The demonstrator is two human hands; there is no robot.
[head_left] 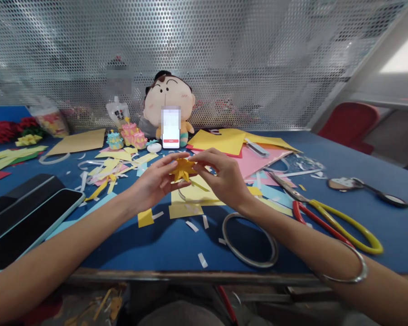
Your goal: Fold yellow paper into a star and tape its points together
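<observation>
Between my two hands, above the middle of the table, is a small folded yellow paper piece [182, 169] with pointed, flap-like edges. My left hand [155, 180] grips it from the left, fingers above and thumb below. From the right, my right hand [221, 174] pinches its edge with thumb and fingertips. Under the hands lie pale yellow paper sheets [187, 210] and a small yellow square [145, 218]. A roll of tape [250, 240] lies flat below my right wrist.
Red-and-yellow scissors [313, 203] lie at right, near a cutter knife [257, 148] on coloured sheets [221, 140]. A lit phone [171, 129] leans on a plush doll [170, 95] behind small paper cakes [133, 136]. A dark phone [37, 226] is at left. Paper scraps are scattered around.
</observation>
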